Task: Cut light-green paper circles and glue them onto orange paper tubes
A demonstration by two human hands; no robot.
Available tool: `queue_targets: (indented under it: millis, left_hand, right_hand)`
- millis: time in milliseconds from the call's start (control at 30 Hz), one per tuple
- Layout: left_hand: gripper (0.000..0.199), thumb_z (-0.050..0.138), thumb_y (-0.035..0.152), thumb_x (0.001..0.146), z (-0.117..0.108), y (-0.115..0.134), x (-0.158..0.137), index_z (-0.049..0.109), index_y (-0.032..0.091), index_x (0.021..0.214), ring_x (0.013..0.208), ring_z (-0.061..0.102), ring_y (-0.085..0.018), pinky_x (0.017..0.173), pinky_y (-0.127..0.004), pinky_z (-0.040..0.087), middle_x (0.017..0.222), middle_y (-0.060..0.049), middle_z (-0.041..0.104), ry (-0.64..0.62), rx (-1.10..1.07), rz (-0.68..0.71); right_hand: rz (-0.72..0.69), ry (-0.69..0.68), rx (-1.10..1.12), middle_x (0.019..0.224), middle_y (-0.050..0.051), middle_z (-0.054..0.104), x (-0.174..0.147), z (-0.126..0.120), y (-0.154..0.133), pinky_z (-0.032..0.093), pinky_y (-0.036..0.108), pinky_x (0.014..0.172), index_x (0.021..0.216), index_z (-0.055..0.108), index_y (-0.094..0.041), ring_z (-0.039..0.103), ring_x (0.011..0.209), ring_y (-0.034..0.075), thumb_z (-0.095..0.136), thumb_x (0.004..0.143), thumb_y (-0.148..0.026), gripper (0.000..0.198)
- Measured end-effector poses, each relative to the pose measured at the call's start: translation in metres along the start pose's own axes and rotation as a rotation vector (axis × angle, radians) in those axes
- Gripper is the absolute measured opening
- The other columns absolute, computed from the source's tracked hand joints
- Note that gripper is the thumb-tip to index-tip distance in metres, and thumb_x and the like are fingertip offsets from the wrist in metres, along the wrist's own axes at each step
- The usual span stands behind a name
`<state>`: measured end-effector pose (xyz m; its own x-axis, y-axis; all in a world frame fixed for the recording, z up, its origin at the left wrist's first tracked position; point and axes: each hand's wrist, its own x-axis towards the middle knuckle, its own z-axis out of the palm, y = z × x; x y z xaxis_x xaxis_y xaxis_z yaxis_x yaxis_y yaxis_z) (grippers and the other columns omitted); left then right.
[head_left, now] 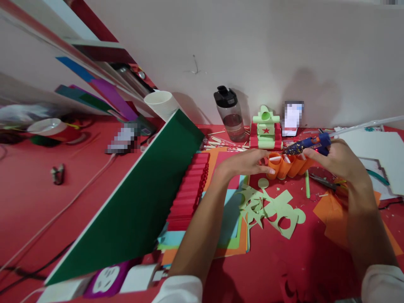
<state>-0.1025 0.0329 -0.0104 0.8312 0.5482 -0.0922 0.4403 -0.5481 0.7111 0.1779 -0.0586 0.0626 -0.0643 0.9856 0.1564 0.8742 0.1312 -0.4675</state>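
Note:
My left hand (249, 163) is closed round the near end of a row of orange paper tubes (285, 166), its thumb and fingers on the leftmost tube. Several tubes stand side by side, and white pieces show inside some of their tops. In my right hand (342, 162) is a blue hot glue gun (307, 144), gripped by its handle. The gun's nozzle points left, over the tops of the tubes. A green paper model (265, 128) with a red star and red sides stands just behind. Light green paper scraps (277, 210) lie in front of the tubes.
A green board (126, 206) stands slanted on the left, beside red pleated paper (189, 189) and stacked coloured sheets (227, 219). A water bottle (232, 118) and a phone (292, 120) stand by the wall. Scissors (323, 182) and orange paper (334, 219) lie at right.

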Motion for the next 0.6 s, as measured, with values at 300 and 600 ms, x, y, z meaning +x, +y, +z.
queue_targets:
  millis: [300, 600]
  left_hand:
    - [0.051, 0.070, 0.065, 0.093, -0.0021, 0.0051, -0.0013, 0.068, 0.017, 0.110, 0.086, 0.068, -0.024, 0.072, -0.032, 0.048, 0.103, -0.009, 0.076, -0.012, -0.015, -0.021]
    - [0.056, 0.066, 0.066, 0.095, -0.0021, 0.0066, -0.0015, 0.070, 0.016, 0.118, 0.096, 0.072, -0.027, 0.078, -0.033, 0.050, 0.112, -0.013, 0.077, -0.013, 0.016, -0.019]
  right_hand:
    - [0.018, -0.017, 0.004, 0.077, 0.004, 0.076, -0.0008, -0.0044, 0.0004, 0.053, 0.038, 0.072, 0.077, 0.073, -0.027, 0.072, 0.078, 0.028, 0.066, 0.094, -0.066, 0.043]
    - [0.076, -0.042, -0.034, 0.063, 0.003, 0.064, -0.0016, -0.0097, -0.0025, 0.045, 0.035, 0.062, 0.063, 0.060, -0.026, 0.061, 0.062, 0.023, 0.067, 0.090, -0.067, 0.050]
